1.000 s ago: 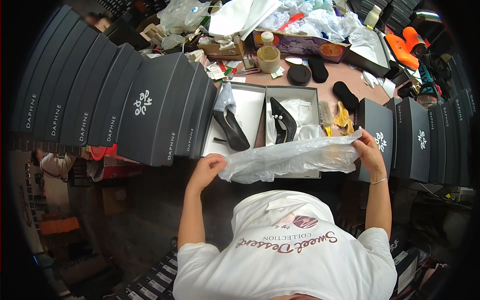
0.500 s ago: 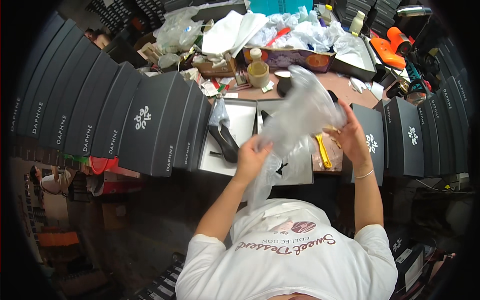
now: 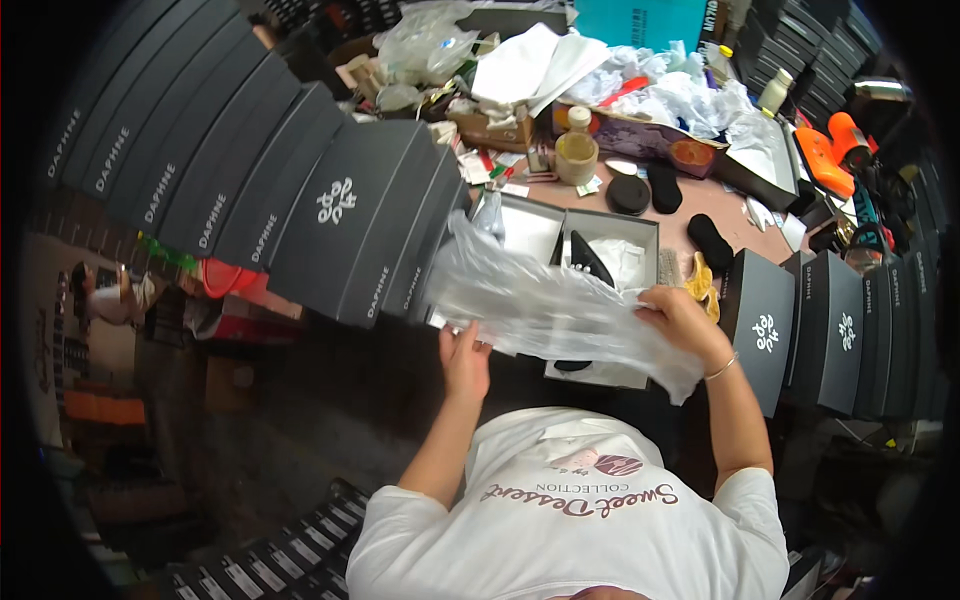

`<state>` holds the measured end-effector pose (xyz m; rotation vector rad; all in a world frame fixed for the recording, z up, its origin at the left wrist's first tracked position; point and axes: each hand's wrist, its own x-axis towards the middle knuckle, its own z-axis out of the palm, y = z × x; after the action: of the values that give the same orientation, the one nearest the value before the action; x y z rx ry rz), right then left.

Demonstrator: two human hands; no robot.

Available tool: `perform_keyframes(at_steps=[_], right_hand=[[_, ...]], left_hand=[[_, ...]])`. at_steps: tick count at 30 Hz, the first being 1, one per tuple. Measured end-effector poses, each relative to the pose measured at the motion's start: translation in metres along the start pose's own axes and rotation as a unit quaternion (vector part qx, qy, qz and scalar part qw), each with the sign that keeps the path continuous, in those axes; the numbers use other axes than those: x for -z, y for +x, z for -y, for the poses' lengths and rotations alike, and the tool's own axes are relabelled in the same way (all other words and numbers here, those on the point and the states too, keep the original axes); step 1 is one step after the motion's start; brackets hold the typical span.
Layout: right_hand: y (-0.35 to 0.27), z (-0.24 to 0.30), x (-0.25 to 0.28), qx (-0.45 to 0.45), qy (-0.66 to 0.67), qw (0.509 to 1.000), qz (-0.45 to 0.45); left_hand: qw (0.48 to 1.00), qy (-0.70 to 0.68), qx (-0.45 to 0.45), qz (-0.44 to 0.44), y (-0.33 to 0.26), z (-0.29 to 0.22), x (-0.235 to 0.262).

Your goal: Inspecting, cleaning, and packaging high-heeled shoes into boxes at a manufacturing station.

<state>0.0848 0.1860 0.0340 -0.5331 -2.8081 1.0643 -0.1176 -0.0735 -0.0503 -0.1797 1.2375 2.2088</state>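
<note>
My right hand [image 3: 685, 322] grips the translucent plastic sheet [image 3: 530, 305]; whether my left hand [image 3: 465, 366] grasps or merely touches it, I cannot tell. Bunched upright half a second ago, it now stretches above the shoebox [image 3: 625, 379], past both side edges, partly screening the black shoe [image 3: 588, 260].

1 plastic sheet [image 3: 535, 305]: translucent, whitish, thin, wrinkled; left end motion-blurred. Spans crosswise above open grey box [image 3: 622, 377], left end farther out, right end trailing nearer the body in a loose corner. Right hand [image 3: 685, 322] pinches it toward that end; left hand [image 3: 465, 362] at lower edge, contact unclear. 1 black shoe [image 3: 588, 258] in box, partly hidden beneath.
</note>
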Motion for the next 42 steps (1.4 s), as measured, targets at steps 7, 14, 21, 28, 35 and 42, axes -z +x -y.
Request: perform_keyframes(at_steps=[7, 14, 21, 28, 35, 42], right_hand=[[0.011, -0.024, 0.005, 0.031, -0.031, 0.983, 0.177], [-0.026, -0.037, 0.035, -0.048, 0.040, 0.987, -0.147], [-0.134, -0.072, -0.030, -0.226, 0.300, 0.903, -0.210], [-0.101, -0.076, -0.045, -0.242, 0.555, 0.726, -0.328], [-0.123, -0.089, -0.023, -0.217, 0.638, 0.685, -0.278], [-0.132, -0.081, -0.018, -0.205, 0.573, 0.765, -0.211]], left_hand=[[0.716, 0.622, -0.261, 0.180, 0.019, -0.051, 0.004], [0.733, 0.616, -0.009, 0.287, 0.107, -0.045, -0.023], [0.831, 0.459, 0.099, 0.298, 0.093, -0.028, -0.002], [0.847, 0.463, 0.103, 0.239, 0.101, -0.042, -0.021], [0.884, 0.305, 0.175, 0.308, 0.075, -0.039, -0.001], [0.880, 0.305, 0.154, 0.328, 0.062, -0.047, 0.002]])
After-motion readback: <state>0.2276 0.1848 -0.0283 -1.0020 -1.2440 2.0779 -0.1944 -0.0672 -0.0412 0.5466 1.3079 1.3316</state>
